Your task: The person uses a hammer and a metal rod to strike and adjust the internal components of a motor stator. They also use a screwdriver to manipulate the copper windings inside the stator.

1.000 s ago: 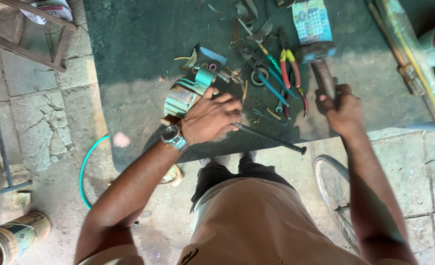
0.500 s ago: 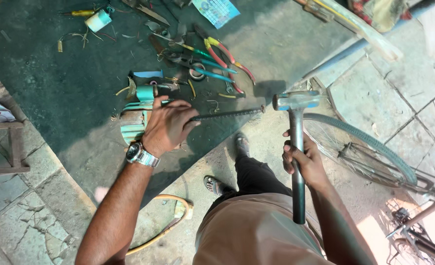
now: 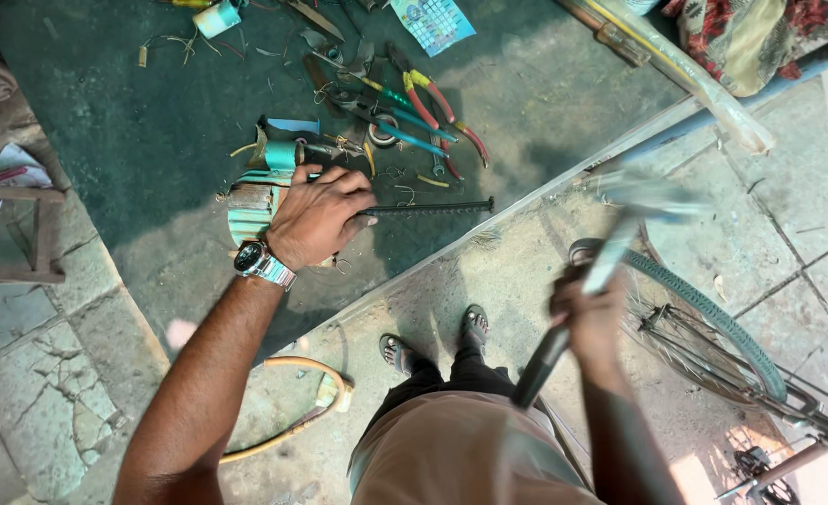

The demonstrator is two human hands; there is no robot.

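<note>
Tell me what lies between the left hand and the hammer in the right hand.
In the head view, a long dark rod stretches from the left hand toward the blurred hammer in the right hand.

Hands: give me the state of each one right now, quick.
Left hand: closed, fingers pinching a dark rod on the green mat.
Right hand: closed around a hammer handle; hammer blurred.

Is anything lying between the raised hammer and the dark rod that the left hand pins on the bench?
Nothing visible. The hammer is up in the right hand, blurred, off the bench's edge. The rod lies bare on the bench beyond the left hand; the pliers lie farther back.
</note>
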